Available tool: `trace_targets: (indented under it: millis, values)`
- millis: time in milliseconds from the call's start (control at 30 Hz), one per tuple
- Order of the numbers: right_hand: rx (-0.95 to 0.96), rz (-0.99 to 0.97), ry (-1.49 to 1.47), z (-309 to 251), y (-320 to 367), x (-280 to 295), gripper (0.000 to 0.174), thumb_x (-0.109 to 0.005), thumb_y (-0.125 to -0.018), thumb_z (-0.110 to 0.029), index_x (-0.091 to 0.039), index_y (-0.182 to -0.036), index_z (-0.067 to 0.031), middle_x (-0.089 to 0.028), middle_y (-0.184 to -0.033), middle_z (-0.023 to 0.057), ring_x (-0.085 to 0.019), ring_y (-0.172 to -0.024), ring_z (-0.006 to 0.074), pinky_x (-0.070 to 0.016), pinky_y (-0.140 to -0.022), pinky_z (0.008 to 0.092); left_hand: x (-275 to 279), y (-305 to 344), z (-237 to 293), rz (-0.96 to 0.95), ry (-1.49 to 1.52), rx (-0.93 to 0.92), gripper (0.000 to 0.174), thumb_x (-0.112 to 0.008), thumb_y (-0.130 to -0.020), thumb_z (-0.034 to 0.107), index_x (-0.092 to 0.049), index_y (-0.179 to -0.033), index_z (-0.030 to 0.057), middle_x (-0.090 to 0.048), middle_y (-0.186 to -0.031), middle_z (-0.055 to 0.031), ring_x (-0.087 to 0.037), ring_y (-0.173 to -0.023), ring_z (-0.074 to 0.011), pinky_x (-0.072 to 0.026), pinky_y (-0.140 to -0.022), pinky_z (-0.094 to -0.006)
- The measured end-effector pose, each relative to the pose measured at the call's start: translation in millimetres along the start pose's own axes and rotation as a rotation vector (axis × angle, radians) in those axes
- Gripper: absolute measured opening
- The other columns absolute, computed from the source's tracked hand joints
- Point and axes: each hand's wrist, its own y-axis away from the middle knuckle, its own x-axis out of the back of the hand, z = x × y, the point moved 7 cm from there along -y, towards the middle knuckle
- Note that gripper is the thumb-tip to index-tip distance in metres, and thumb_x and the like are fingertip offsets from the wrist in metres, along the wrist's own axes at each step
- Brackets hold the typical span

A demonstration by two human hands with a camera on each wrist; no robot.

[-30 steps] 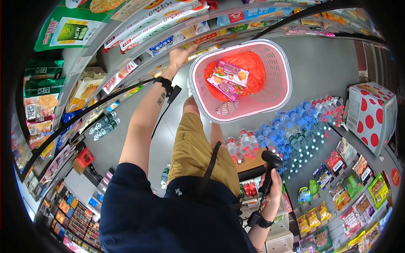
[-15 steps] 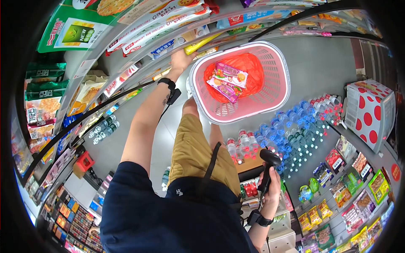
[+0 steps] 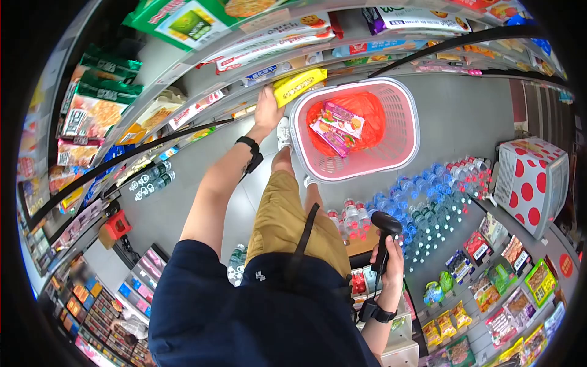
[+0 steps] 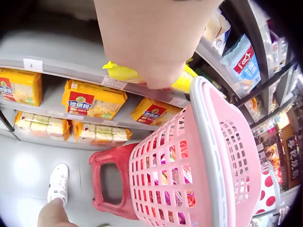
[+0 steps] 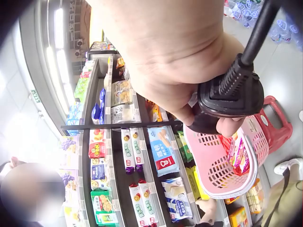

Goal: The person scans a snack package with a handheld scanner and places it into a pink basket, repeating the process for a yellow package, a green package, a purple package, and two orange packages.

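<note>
Two hands to count in the head view. At 11 o'clock, left hand (image 3: 266, 113) with fingers closed on one end of one yellow packet (image 3: 299, 87), held tilted just beside one pink basket (image 3: 295, 131). In the basket, between 1 and 2 o'clock, two purple-and-white packets (image 3: 340, 127) on one red bag (image 3: 374, 125). At 4 o'clock, right hand (image 3: 393, 263) with fingers curled round one black handheld device (image 3: 383, 251).

From the left wrist, yellow packet at 12 o'clock, showing on both sides of the hand; fingers hidden behind it. Below, five orange packs (image 4: 94, 99) on the shelves: three above, two beneath. One red stool (image 4: 97, 182) at 7 o'clock, one white shoe (image 4: 58, 182) at 8.

From the right wrist, fingers wrapped round the black handheld device at 3 o'clock. Basket at 4, left hand and yellow packet at 5. Four slim white-and-green packets (image 5: 142, 203), in two pairs, between 6 and 7.
</note>
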Motion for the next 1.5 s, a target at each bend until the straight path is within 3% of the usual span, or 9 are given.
trace_targets:
  millis: [200,300,433,633,867,1300,1400,1467,1500]
  values:
    - [0.06,-0.108,0.123,-23.0,-7.4,-18.8,0.047,-0.056,-0.106,-0.04,-0.06,-0.13,0.0,-0.061,-0.072,0.0037,-0.059,-0.056,0.0126,-0.0479,-0.054,0.0249,51.2,70.0,-12.0,0.02,-0.016,0.065,0.064,-0.077,-0.08,0.008,-0.041,-0.132,-0.0035,-0.049,-0.143,-0.0255,-0.044,-0.135,-0.0458,-0.0423,-0.112,-0.0477]
    - [0.091,-0.182,0.163,-48.7,-4.1,-40.8,0.044,-0.056,-0.106,-0.039,-0.06,-0.129,-0.0022,-0.061,-0.072,0.0036,-0.058,-0.055,0.0123,-0.047,-0.052,0.0249,98.7,121.4,-7.8,0.214,-0.104,-0.06,0.059,-0.075,-0.08,0.005,-0.043,-0.13,0.0,-0.053,-0.138,-0.0215,-0.05,-0.131,-0.044,-0.05,-0.103,-0.0493]
    - [0.134,-0.295,0.247,-85.3,-0.3,-83.9,0.039,-0.058,-0.105,-0.036,-0.061,-0.128,-0.0047,-0.061,-0.072,0.001,-0.057,-0.057,0.0106,-0.0463,-0.054,0.0246,158.3,191.6,-8.4,0.26,-0.173,-0.068,0.056,-0.075,-0.079,0.0,-0.045,-0.126,-0.0001,-0.05,-0.145,-0.0206,-0.047,-0.137,-0.0446,-0.0489,-0.106,-0.0486]
    - [0.243,-0.642,0.487,-120.0,14.8,-184.5,0.048,-0.055,-0.106,-0.043,-0.06,-0.128,-0.0012,-0.061,-0.074,0.0032,-0.059,-0.058,0.0112,-0.0483,-0.054,0.0249,275.1,272.5,30.8,0.484,-0.235,-0.154,0.055,-0.078,-0.072,-0.007,-0.048,-0.117,0.0046,-0.055,-0.142,-0.0193,-0.049,-0.137,-0.0456,-0.0485,-0.108,-0.0491]
    - [0.178,-1.106,0.597,-115.1,117.6,-298.1,0.041,-0.05,-0.109,-0.04,-0.059,-0.123,-0.0025,-0.059,-0.076,0.0006,-0.057,-0.063,0.0074,-0.0485,-0.058,0.0224,337.4,320.8,76.3,0.759,-0.363,-0.33,0.054,-0.079,-0.075,-0.007,-0.05,-0.117,0.0115,-0.064,-0.136,-0.0128,-0.055,-0.133,-0.0388,-0.0544,-0.102,-0.0509]
    - [0.368,-1.174,0.585,-135.2,152.5,-307.9,0.043,-0.049,-0.109,-0.043,-0.06,-0.121,-0.0036,-0.058,-0.077,0.0012,-0.056,-0.062,0.0073,-0.0474,-0.058,0.0219,359.6,323.5,95.7,0.825,-0.387,-0.372,0.048,-0.076,-0.078,-0.004,-0.052,-0.117,0.0118,-0.062,-0.139,-0.012,-0.055,-0.134,-0.0372,-0.0516,-0.103,-0.0548]
    - [0.376,-1.097,0.533,-144.5,128.4,-292.7,0.041,-0.05,-0.109,-0.041,-0.059,-0.122,-0.003,-0.059,-0.078,0.0012,-0.056,-0.063,0.0075,-0.0484,-0.057,0.0223,357.6,305.1,103.2,0.714,-0.34,-0.289,0.051,-0.077,-0.076,-0.004,-0.053,-0.118,0.0107,-0.063,-0.138,-0.0134,-0.056,-0.133,-0.0382,-0.0513,-0.101,-0.0533]
    - [0.408,-0.97,0.448,-157.7,102.2,-271.5,0.039,-0.05,-0.109,-0.038,-0.059,-0.124,-0.0032,-0.058,-0.076,0.0007,-0.057,-0.061,0.0078,-0.0492,-0.056,0.0224,348.0,281.8,94.2,0.514,-0.121,-0.024,0.051,-0.079,-0.075,0.001,-0.054,-0.118,0.0077,-0.063,-0.138,-0.016,-0.058,-0.13,-0.0377,-0.0512,-0.101,-0.0488]
    - [0.391,-0.886,0.432,-161.0,77.0,-253.3,0.038,-0.052,-0.108,-0.04,-0.06,-0.12,-0.0042,-0.058,-0.073,0.0009,-0.057,-0.058,0.0088,-0.0489,-0.055,0.0229,339.3,273.7,94.7,0.487,-0.106,-0.05,0.051,-0.079,-0.075,0.001,-0.054,-0.118,0.0077,-0.063,-0.138,-0.016,-0.058,-0.13,-0.0377,-0.0512,-0.101,-0.0488]
